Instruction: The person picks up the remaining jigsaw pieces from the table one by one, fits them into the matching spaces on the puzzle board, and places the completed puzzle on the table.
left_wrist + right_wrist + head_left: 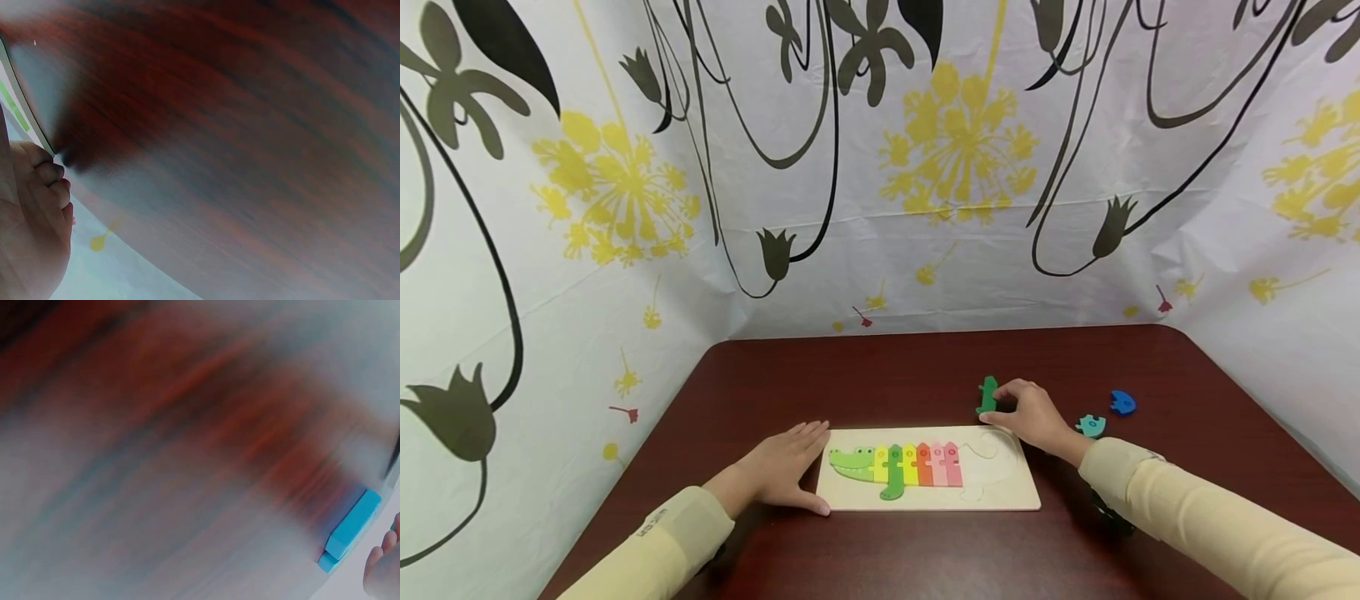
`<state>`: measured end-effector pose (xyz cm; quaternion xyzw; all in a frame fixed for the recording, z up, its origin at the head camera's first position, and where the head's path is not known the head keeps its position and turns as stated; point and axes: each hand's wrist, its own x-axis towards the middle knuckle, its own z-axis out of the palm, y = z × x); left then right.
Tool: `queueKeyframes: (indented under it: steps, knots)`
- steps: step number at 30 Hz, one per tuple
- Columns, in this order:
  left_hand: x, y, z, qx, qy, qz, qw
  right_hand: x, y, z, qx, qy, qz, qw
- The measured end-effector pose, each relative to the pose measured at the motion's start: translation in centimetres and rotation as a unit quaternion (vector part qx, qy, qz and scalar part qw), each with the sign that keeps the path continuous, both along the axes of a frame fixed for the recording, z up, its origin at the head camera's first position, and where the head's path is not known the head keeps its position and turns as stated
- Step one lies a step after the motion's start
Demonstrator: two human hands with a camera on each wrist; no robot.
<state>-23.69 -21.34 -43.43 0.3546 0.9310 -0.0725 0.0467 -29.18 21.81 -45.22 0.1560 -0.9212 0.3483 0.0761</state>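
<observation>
Right hand (1033,414) pinches a dark green puzzle piece (987,394), narrow and notched, standing upright at its fingertips just beyond the board's (1000,496) far edge. Left hand (782,471) lies flat, fingers straight, against the board's left end on the surface (887,367).

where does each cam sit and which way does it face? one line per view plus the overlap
Head: worn on the head, facing forward and down at the puzzle board on the table; shows left hand, right hand on the green piece, both sleeves.
Left wrist: low by the left hand, facing across the tabletop; fingers at the board's edge.
Right wrist: low, blurred; the blue piece, fingertips.
Shared: the table in all three views.
</observation>
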Motion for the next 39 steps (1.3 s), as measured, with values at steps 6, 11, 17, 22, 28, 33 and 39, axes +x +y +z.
queueKeyframes:
  steps: [6, 11, 17, 22, 28, 33, 39]
  knots:
    - [-0.1, 0.0, 0.1, 0.000, 0.003, -0.003, 1.0000, 0.2, -0.1, 0.6, -0.001, 0.016, 0.018, 1.000]
    - [-0.2, 0.0, 0.0, -0.001, 0.006, -0.001, 1.0000, 0.6, -0.1, 1.0, 0.007, 0.030, 0.029, 0.999]
    - [-0.2, -0.1, 0.0, -0.003, 0.005, 0.001, 1.0000, 0.9, -0.1, 1.3, 0.031, 0.041, 0.042, 0.998]
    - [-0.2, 0.0, 0.0, -0.003, 0.004, 0.003, 1.0000, 1.3, -0.1, 1.6, 0.046, 0.045, 0.052, 0.997]
    - [-0.1, -0.1, 0.0, 0.000, 0.004, 0.001, 1.0000, 1.9, -0.1, 1.6, 0.049, 0.037, 0.072, 0.996]
    - [-0.1, -0.1, -0.1, 0.001, 0.001, 0.002, 1.0000, 2.4, -0.2, 1.4, 0.046, 0.032, 0.084, 0.995]
    - [-0.1, -0.1, -0.2, 0.001, 0.002, 0.006, 1.0000, 3.2, -0.4, 1.3, 0.046, 0.036, 0.095, 0.994]
